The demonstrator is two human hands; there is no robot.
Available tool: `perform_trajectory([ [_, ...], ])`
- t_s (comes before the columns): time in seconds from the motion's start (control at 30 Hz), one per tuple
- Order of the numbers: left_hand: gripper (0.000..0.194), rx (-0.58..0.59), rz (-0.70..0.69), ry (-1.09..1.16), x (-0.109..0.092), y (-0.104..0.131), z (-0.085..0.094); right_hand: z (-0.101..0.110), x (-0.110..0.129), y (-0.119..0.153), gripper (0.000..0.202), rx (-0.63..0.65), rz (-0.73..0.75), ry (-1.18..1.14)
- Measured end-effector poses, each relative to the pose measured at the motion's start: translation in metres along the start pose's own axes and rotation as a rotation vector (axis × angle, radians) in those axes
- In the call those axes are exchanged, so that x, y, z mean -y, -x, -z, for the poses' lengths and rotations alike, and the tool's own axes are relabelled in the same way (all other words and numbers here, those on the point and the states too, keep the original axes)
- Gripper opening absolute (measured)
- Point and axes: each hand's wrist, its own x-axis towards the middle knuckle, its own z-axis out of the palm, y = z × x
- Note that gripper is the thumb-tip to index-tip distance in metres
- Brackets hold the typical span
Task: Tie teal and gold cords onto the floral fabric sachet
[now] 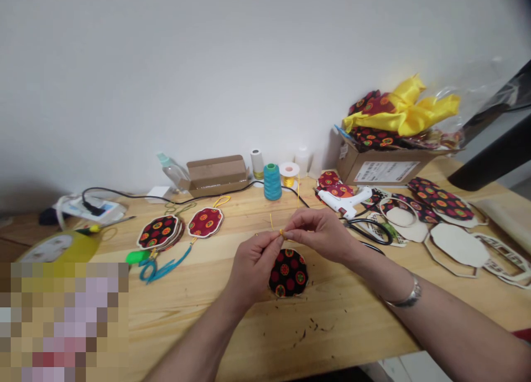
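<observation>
Near the middle of the wooden table, my left hand (254, 263) and my right hand (317, 234) meet fingertip to fingertip. Both pinch a thin yellow cord (281, 233), whose loose end sticks up above the fingers. A black fabric piece (289, 273) with red and orange flower prints and a pale scalloped edge lies just below the hands, its left edge beside my left hand. Whether the cord is joined to it is hidden by the fingers. My right wrist wears a silver bracelet (410, 293).
Finished-looking ornaments (204, 222) with blue tassels lie left. Behind stand a teal thread cone (272, 183) and a yellow cord spool (289, 174). A white glue gun (345, 200), pale cut-out shapes (458, 245) and a cardboard box (381, 166) of fabric are right.
</observation>
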Motion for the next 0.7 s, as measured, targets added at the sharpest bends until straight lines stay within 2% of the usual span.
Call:
perform_trajectory([
  [0.17, 0.022, -0.009, 0.027, 0.017, -0.0007, -0.0002, 0.0003, -0.0011, 0.002, 0.0017, 0.01, -0.026, 0.083, 0.116],
  [0.4, 0.021, -0.015, 0.022, 0.023, -0.0013, 0.0007, 0.0001, -0.0034, 0.0046, 0.0025, 0.005, -0.075, 0.174, 0.158],
  [0.7, 0.02, 0.012, -0.024, 0.008, -0.0006, 0.0011, 0.0009, 0.0018, 0.0052, 0.0017, 0.006, -0.025, 0.1, 0.151],
])
